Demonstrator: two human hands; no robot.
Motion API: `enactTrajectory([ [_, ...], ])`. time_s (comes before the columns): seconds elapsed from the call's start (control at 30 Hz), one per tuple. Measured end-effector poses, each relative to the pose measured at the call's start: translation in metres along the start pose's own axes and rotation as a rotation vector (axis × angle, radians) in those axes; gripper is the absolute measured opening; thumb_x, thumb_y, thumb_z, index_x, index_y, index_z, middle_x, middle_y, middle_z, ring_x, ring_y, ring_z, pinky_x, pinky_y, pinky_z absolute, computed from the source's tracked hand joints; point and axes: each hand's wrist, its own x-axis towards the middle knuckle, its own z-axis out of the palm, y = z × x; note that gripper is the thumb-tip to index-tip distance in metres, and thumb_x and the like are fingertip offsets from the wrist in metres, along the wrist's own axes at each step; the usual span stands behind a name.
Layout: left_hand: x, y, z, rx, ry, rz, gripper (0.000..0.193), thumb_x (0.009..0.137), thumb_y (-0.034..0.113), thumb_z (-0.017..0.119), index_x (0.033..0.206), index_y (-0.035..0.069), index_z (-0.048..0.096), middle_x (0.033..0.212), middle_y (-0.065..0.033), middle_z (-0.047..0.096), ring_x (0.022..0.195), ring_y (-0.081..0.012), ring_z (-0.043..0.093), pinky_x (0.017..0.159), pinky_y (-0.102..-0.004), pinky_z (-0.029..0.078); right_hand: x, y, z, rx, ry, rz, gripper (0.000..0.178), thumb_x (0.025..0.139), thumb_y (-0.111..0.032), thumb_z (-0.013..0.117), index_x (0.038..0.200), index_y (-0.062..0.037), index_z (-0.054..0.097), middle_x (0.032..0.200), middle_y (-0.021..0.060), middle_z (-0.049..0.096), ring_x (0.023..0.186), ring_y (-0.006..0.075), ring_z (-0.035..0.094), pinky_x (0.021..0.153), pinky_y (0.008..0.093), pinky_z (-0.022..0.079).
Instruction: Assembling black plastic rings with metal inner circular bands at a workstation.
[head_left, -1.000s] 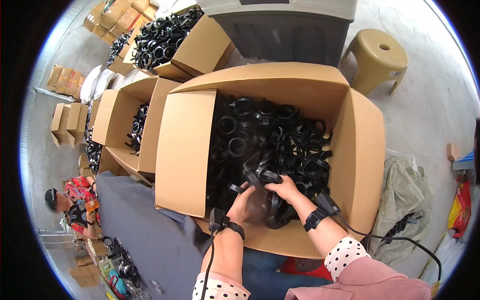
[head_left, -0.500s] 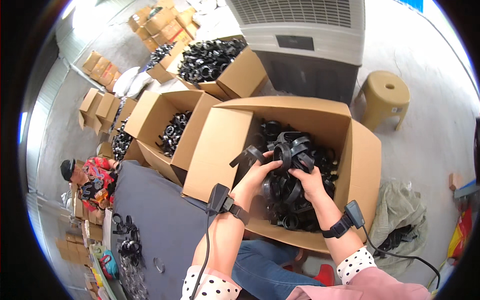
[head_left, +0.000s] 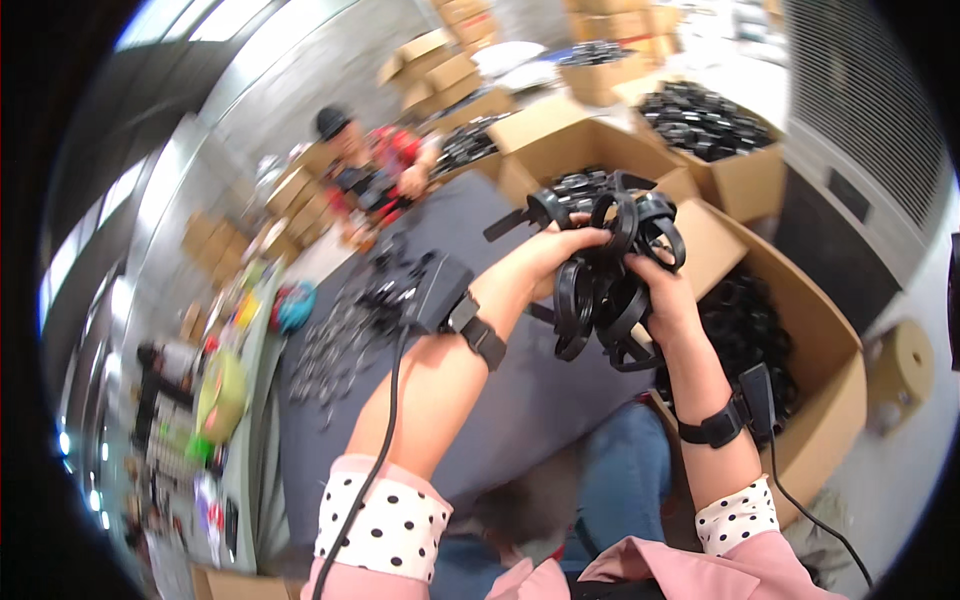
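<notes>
Between my two hands is a bunch of black plastic ring-shaped parts (head_left: 620, 225), some with flat arms sticking out. My left hand (head_left: 560, 248) grips the bunch from the left, thumb across a ring. From the right, my right hand (head_left: 668, 290) is closed round the same bunch. The parts hang above the right edge of the grey-covered table (head_left: 470, 420). Beside my right forearm stands an open cardboard box (head_left: 835, 350), with more black ring parts (head_left: 745, 330) inside.
Small black and clear rings (head_left: 345, 340) lie loose on the table's left. A person in a red patterned top (head_left: 375, 175) works at its far end. More open boxes of black parts (head_left: 705, 120) stand beyond. A large grey cooler (head_left: 860, 130) and tan stool (head_left: 900, 370) are at right.
Both hands have lifted the bunch of black ring parts out of the box and carried it left toward the table. The view has swung left, showing more of the table.
</notes>
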Motion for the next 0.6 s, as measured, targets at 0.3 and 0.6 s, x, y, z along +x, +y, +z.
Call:
enactTrajectory([
  [0.3, -0.277, 0.013, -0.199, -0.023, 0.505, -0.013, 0.027, 0.093, 0.018, 0.060, 0.119, 0.015, 0.058, 0.101, -0.0046, 0.068, 0.085, -0.0168, 0.068, 0.067, -0.0353, 0.059, -0.087, 0.147, 0.270, 0.017, -0.282, 0.348, 0.023, 0.082, -0.002, 0.067, 0.104, 0.0021, 0.064, 0.096, 0.0090, 0.066, 0.086, 0.0195, 0.064, 0.076, 0.0325, 0.053],
  [0.6, -0.466, -0.082, -0.331, -0.144, 0.824, -0.167, 0.028, 0.094, 0.027, 0.057, 0.121, 0.022, 0.058, 0.098, -0.0018, 0.068, 0.077, -0.0124, 0.068, 0.050, -0.0317, 0.055, -0.202, 0.281, 0.397, -0.068, -0.456, 0.613, 0.022, 0.083, -0.004, 0.066, 0.105, 0.0025, 0.064, 0.096, 0.0068, 0.065, 0.085, 0.0169, 0.062, 0.075, 0.0311, 0.051],
])
